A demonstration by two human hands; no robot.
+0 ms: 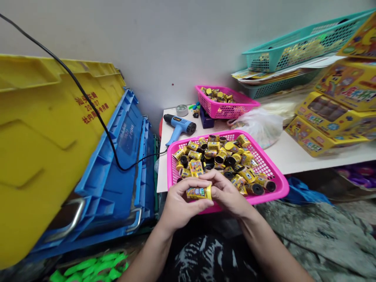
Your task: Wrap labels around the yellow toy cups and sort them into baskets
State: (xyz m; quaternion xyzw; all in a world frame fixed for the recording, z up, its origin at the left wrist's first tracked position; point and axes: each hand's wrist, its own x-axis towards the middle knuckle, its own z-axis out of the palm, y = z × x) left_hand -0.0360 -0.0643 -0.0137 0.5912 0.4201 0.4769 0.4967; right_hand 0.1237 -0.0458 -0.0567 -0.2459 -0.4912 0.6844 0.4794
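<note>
My left hand (182, 201) wraps its thumb and fingers around a small cylindrical container (197, 193) with a printed label and a yellow cap. The container lies on its side, its capped end to the right. My right hand (226, 194) closes on that capped end, thumb and fingers bent around it. Just beyond both hands sits a pink plastic basket (280, 186) full of similar small yellow containers (214, 146), several of them showing black ends. The palms' inner sides are hidden.
A blue heat gun (179, 126) lies behind the basket, its black cable (102, 125) running left. Farther back are a roll of tape (182, 110), a second pink basket (226, 109) and a plastic bag (260, 124). Yellow boxes (331, 113) stack at right; blue crates (114, 156) stand left.
</note>
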